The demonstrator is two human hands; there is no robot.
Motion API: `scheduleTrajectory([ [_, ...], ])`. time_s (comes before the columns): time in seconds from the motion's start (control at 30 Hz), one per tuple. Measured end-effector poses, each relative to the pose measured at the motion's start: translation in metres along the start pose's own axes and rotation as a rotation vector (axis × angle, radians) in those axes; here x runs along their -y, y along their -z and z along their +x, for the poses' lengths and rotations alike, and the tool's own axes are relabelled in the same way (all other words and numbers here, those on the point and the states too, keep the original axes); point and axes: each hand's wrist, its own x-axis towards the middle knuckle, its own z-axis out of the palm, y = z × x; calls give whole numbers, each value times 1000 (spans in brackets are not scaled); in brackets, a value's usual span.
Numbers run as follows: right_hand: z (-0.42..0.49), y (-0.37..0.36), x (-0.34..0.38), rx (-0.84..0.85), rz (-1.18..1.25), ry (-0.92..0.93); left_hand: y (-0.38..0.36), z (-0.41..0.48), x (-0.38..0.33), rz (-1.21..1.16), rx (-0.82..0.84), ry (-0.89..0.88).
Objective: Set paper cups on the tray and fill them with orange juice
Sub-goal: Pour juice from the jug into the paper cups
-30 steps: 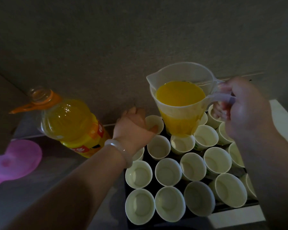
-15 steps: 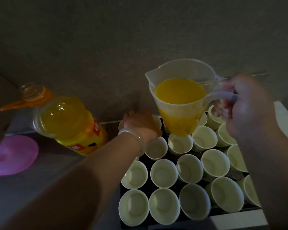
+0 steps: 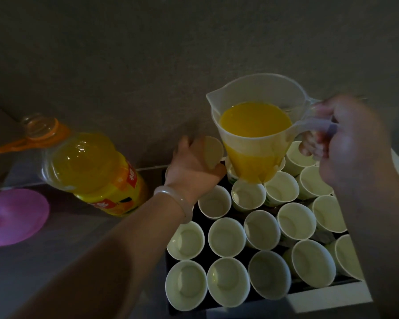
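More than a dozen empty paper cups (image 3: 226, 237), packed rim to rim in rows on a dark tray (image 3: 253, 305). At the tray's far left corner, one more cup (image 3: 213, 151), tilted with its mouth toward the camera and blurred. Around it, the left hand (image 3: 191, 164), fingers and thumb curled on its wall; whether lifted or resting on the tray, impossible to tell. On that wrist, a pale bangle (image 3: 175, 196).

Above the far rows, a translucent plastic jug (image 3: 251, 162), close to upright, spout to the left, base just over a cup rim. Inside, orange juice (image 3: 253, 120), filling somewhat over half. Through the jug's handle, the right hand (image 3: 350, 139), fingers wrapped round it.

Left of the tray, near but apart, a large bottle (image 3: 90, 166) of orange drink with a yellow label, open at the neck, an orange plastic strap (image 3: 21, 145) hanging off to the left. Further left, at the frame edge, a pink funnel (image 3: 12, 217) lying on the dark counter (image 3: 55, 261). All dim, under a grey wall (image 3: 148, 54).
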Motion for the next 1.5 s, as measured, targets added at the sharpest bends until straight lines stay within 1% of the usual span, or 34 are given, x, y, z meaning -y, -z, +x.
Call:
scheduleTrajectory([
  [0.07, -1, -4, 2, -16, 5, -15, 7, -6, 10, -35, -117, -89],
  [0.13, -4, -7, 3, -21, 9, -18, 15, -10, 20, -138, -178, -91],
  [0.2, -7, -11, 6, -21, 8, -12, 25, -13, 29, -106, -189, -124],
  [0.27, -9, -13, 7, -35, -7, -16, 33, -16, 34, -207, -225, -114],
  [0.33, -9, -13, 5, -30, -61, -5, 40, -24, 38, -260, -302, -193],
  [0.4, -11, -12, 7, -36, -133, 15, 51, -32, 39, -242, -350, -266],
  [0.5, -12, -13, 10, -46, -160, 29, 56, -31, 41, -227, -367, -325],
  [0.6, -10, -16, 13, -26, -145, 29, 55, -33, 39, -283, -357, -297],
  [0.87, -2, -15, 19, 21, -258, 9, 47, -37, 29, -384, -310, -264],
  [0.97, 0, -16, 21, 60, -312, 17, 45, -36, 30, -382, -316, -262],
  [1.07, 4, -15, 24, 50, -385, 30, 45, -36, 31, -383, -326, -253],
  [1.2, 8, -18, 31, 95, -405, 74, 45, -37, 29, -376, -333, -250],
  [1.3, 9, -18, 34, 120, -463, 96, 45, -37, 27, -368, -324, -252],
  [1.5, 10, -20, 36, 126, -537, 80, 46, -38, 27, -360, -309, -268],
])
